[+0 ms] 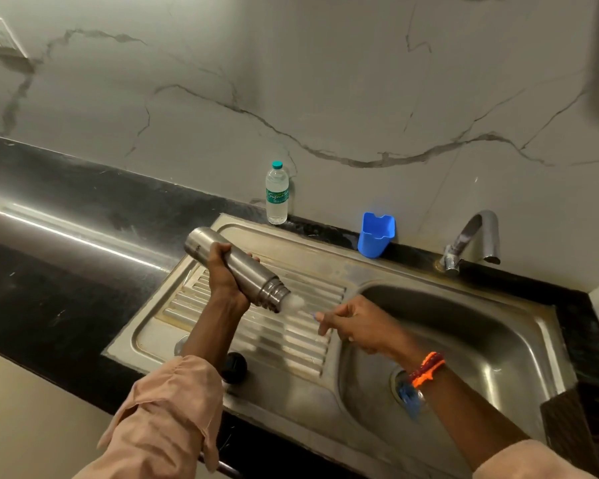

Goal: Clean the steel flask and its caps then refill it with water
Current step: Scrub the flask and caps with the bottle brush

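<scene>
My left hand (pixel 223 274) grips the steel flask (pixel 242 267) round its middle and holds it tilted over the drainboard, open mouth pointing down to the right. White brush bristles (pixel 295 302) stick out of the mouth. My right hand (pixel 355 324) pinches the brush's thin handle just right of the flask, above the basin's left edge. A black cap (pixel 234 367) lies on the drainboard beside my left forearm. A silvery round piece (pixel 180 344), perhaps another cap, shows partly behind that arm.
The steel sink (pixel 464 340) has a ribbed drainboard on the left and a basin on the right, with a blue object (pixel 408 395) at the drain. The tap (pixel 474 240), a blue cup (pixel 376 235) and a plastic water bottle (pixel 276 193) stand along the back wall.
</scene>
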